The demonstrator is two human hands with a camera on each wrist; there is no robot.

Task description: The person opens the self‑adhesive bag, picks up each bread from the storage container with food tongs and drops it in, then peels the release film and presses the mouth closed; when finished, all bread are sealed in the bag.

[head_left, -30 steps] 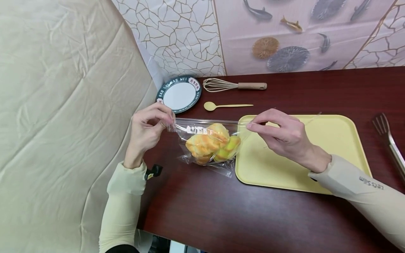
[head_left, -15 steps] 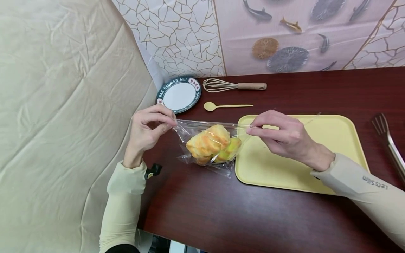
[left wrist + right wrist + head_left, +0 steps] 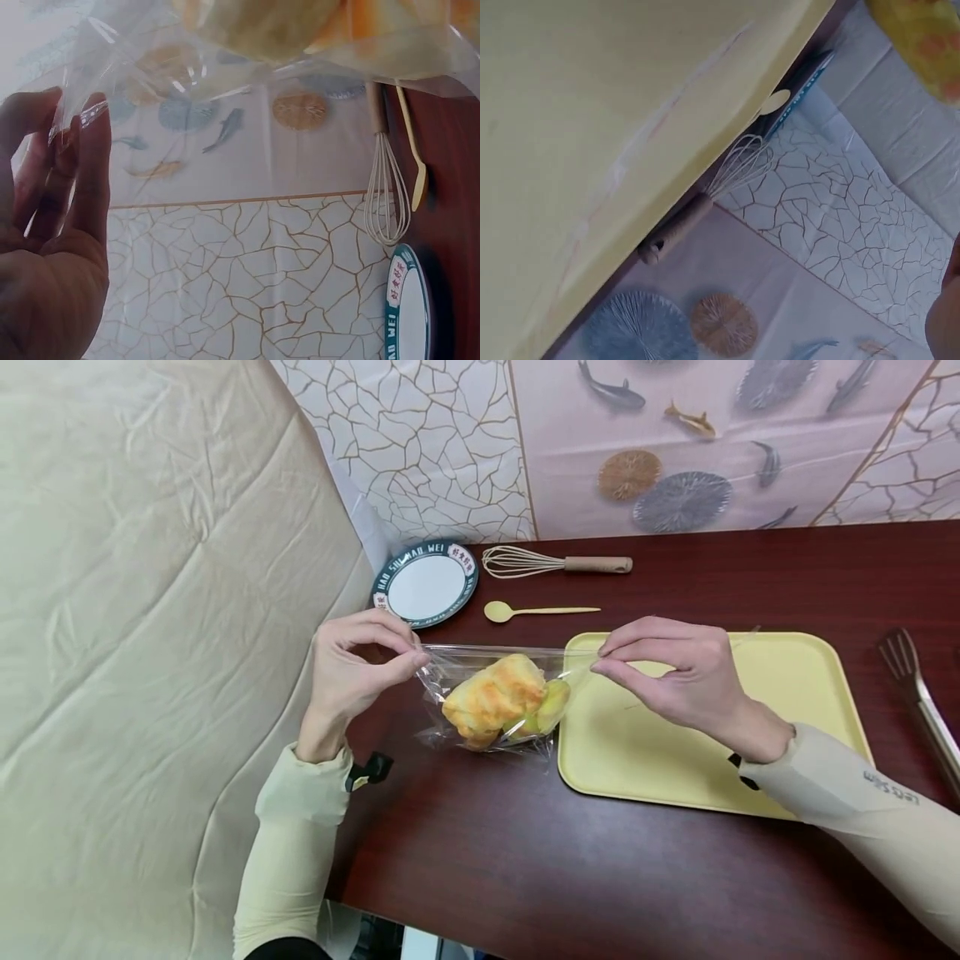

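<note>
Between the two hands hangs a clear plastic bag, its top edge stretched sideways. Inside it lie a golden-brown bread piece and a yellow-green piece that looks like fruit. My left hand pinches the bag's left top corner between thumb and fingers; in the left wrist view the clear film runs between its fingertips. My right hand pinches the opposite top corner, over the yellow tray. Only a sliver of the right hand shows in the right wrist view, at the right edge.
A yellow tray lies to the right on the dark red table. Behind the bag are a green-rimmed plate, a whisk and a yellow spoon. A metal fork-like utensil lies at the far right.
Both hands keep their hold on the bag's corners. The left thumb has slid slightly right along the top edge, and the right fingers have shifted a little. The bread has turned slightly in the bag.
</note>
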